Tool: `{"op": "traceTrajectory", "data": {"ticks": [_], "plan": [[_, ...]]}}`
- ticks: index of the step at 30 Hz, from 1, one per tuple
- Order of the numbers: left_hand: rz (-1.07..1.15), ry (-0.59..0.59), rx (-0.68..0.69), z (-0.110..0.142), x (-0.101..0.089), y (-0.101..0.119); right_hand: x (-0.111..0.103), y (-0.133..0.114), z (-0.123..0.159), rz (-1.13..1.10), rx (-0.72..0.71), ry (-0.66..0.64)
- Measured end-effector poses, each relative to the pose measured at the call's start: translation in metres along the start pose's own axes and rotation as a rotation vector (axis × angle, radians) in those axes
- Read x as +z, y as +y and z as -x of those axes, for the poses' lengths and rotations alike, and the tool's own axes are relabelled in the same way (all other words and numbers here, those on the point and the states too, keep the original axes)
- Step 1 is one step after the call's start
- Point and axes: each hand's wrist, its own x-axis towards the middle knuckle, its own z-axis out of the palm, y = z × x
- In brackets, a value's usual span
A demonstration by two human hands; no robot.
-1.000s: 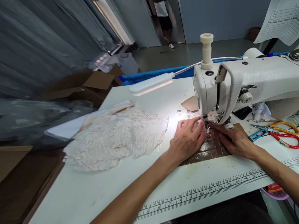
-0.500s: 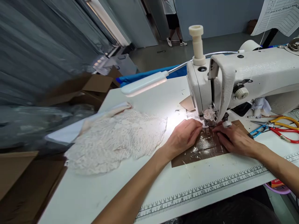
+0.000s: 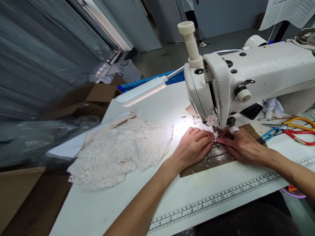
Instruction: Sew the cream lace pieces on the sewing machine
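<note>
A white sewing machine point(image 3: 261, 70) stands at the right, with a strip of pale lace point(image 3: 200, 124) lying under and behind its presser foot. In front of the foot my left hand point(image 3: 194, 144) pinches the near end of this lace from the left. From the right, my right hand point(image 3: 242, 144) closes its fingertips on the same end, close to the needle, so the hands almost meet. Beneath them is a brown taped plate point(image 3: 197, 168). The needle's tip is hidden behind the fingers and foot.
A heap of white lace fabric point(image 3: 118, 150) lies left on the white table point(image 3: 98, 209). A lamp point(image 3: 141, 91) reaches over it. Blue thread snips point(image 3: 269, 134) and red-handled scissors point(image 3: 299, 136) rest at right. Cardboard boxes point(image 3: 100, 93) stand left; a person point(image 3: 190, 16) is behind.
My fingertips have come closer together at the lace before the needle, the right hand shifting left. The view has turned slightly. The person behind has stepped along.
</note>
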Motion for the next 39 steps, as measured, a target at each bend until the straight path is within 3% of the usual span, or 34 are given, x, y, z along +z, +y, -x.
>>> {"op": "traceTrajectory", "data": {"ticks": [8,18,25,31,39], "plan": [[-0.049,0.115,0.011,-0.001,0.003,0.003,0.000,0.002,0.001,-0.037,-0.004,0.039],[-0.010,0.065,0.052,-0.002,0.005,0.003,-0.001,0.001,0.002,-0.099,0.032,0.050],[-0.063,0.061,0.058,0.000,0.005,0.005,-0.035,0.018,-0.018,-0.362,0.231,-0.157],[-0.083,0.091,0.073,-0.002,0.004,0.008,-0.022,0.014,-0.022,-0.194,0.298,-0.075],[-0.092,0.100,0.072,-0.001,0.004,0.007,-0.012,0.005,-0.014,0.056,0.114,-0.058]]}}
